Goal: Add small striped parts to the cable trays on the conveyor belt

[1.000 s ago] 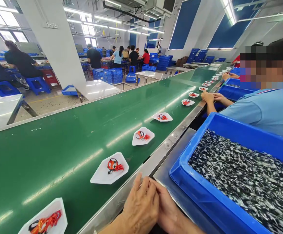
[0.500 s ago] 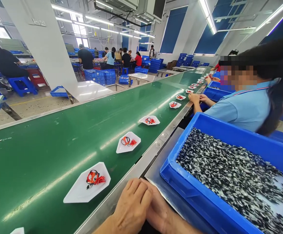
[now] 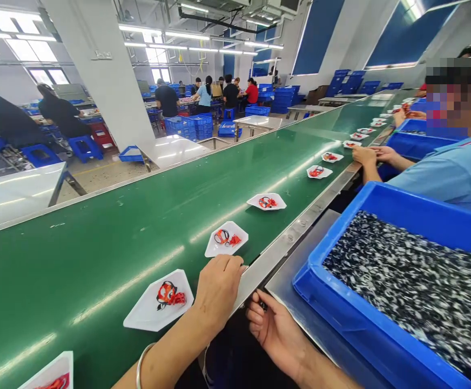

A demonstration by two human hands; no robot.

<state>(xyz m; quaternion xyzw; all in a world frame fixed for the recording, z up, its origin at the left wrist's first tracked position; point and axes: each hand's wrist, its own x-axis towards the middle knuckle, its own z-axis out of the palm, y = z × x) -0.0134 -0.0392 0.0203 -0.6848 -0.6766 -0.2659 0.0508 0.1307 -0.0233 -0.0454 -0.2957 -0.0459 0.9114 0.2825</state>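
Observation:
My left hand (image 3: 219, 289) is over the near edge of the green belt, just below a white tray (image 3: 214, 249) and right of a nearer white tray (image 3: 142, 310). Its fingers are pinched, and a tiny dark bit shows at the tips, too small to name. Beyond the metal rail, my right hand (image 3: 274, 332) has its palm turned up and fingers curled around small black pieces (image 3: 263, 306). Each of the two trays bears red-orange and black parts and a red bundle. Beside my right hand is a blue bin (image 3: 312, 270) of small black and white pieces (image 3: 405, 281).
The green conveyor belt (image 3: 109, 232) carries a row of similar trays into the distance. A metal rail (image 3: 284, 243) borders it. At right, a co-worker in a light blue shirt (image 3: 442, 175) has both hands by the belt. Tables and blue crates (image 3: 181, 128) stand across the belt.
My hands, together before, are now apart. The left has gone forward over the belt edge; the right stays lower, palm up. The view has swung left, so things appear farther right.

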